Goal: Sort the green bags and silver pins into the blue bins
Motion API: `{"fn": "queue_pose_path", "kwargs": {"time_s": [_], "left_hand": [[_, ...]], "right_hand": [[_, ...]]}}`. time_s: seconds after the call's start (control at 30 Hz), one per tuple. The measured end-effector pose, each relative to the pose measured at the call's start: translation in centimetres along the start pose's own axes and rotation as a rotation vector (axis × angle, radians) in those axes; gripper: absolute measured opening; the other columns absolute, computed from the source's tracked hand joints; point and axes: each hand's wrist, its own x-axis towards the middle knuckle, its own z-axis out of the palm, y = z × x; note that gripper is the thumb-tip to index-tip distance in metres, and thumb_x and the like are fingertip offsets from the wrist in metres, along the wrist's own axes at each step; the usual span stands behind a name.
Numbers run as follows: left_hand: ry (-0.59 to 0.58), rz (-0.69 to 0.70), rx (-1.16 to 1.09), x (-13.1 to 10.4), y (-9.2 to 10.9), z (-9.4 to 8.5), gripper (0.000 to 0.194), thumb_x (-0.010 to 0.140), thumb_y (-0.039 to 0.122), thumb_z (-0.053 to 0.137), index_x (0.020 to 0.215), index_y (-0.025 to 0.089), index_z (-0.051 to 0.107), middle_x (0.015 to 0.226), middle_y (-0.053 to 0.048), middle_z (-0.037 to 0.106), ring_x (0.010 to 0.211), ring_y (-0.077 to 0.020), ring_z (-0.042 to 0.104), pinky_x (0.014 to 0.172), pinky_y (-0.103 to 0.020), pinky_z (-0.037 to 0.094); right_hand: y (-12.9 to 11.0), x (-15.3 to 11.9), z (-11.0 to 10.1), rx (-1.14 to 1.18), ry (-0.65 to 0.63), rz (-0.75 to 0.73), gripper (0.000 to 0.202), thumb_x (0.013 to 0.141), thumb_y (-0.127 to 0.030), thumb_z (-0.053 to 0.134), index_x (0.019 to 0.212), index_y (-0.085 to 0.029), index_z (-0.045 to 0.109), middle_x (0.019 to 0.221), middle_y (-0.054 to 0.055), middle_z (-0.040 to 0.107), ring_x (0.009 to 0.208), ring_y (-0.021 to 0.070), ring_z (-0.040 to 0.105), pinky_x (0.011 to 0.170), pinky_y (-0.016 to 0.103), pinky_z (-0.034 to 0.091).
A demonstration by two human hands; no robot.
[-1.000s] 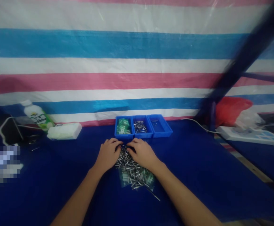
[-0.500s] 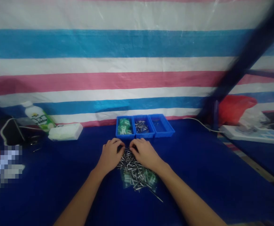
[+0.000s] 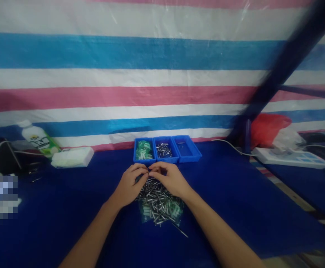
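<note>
A heap of thin, silvery metal pins (image 3: 158, 199) lies on the dark blue table, with small clear bags holding green and white pieces (image 3: 176, 208) partly beneath it. My left hand (image 3: 131, 184) is at the heap's far left edge, thumb and fingers curled together in a pinch. Opposite it, my right hand (image 3: 172, 178) bends its fingers inward the same way, its fingertips meeting those of the left. Whatever the fingertips hold is too small and hidden to name. One longer pin (image 3: 180, 230) sticks out at the near side.
Three blue trays stand behind my hands: a left tray (image 3: 145, 162) with green-and-white bags, a middle tray (image 3: 166, 160) with metal pins, a right tray (image 3: 188, 152) with a few thin pieces. A bottle (image 3: 38, 137) and tissue pack (image 3: 73, 157) are left, a power strip (image 3: 290, 158) right.
My right hand has moved left, bringing its fingertips up against the left hand's. The whole view has shifted slightly; the trays and heap look the same.
</note>
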Motion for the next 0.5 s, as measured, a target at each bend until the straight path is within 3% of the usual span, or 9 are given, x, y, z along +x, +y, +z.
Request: {"fn": "queue_pose_path", "kwargs": {"time_s": [0.23,0.37,0.5], "left_hand": [[0.077,0.014,-0.076,-0.02,0.36,-0.21,0.022,0.100,0.028,0.051,0.094,0.020,0.071,0.107,-0.005,0.067,0.099,-0.0183,0.064,0.091,-0.032,0.048],[0.119,0.016,-0.125,-0.04,0.72,-0.17,0.024,0.101,0.027,0.050,0.091,0.019,0.070,0.102,-0.005,0.067,0.093,-0.0169,0.064,0.086,-0.030,0.048],[0.133,0.024,-0.148,-0.19,0.84,-0.15,0.025,0.102,0.027,0.048,0.091,0.019,0.069,0.100,-0.005,0.067,0.092,-0.0166,0.064,0.084,-0.030,0.048]], "right_hand": [[0.18,0.21,-0.11,0.268,0.094,0.101,0.016,0.079,-0.032,0.077,0.091,-0.022,0.075,0.085,0.004,0.077,0.083,0.0212,0.071,0.077,0.036,0.052],[0.00,0.24,0.00,0.173,0.140,0.085,0.014,0.081,-0.034,0.075,0.086,-0.021,0.074,0.081,0.003,0.075,0.076,0.0198,0.068,0.073,0.034,0.051],[-0.02,0.27,-0.13,0.116,0.071,0.066,0.016,0.087,-0.036,0.067,0.082,-0.022,0.072,0.079,0.002,0.071,0.073,0.0175,0.062,0.072,0.033,0.047]]}}
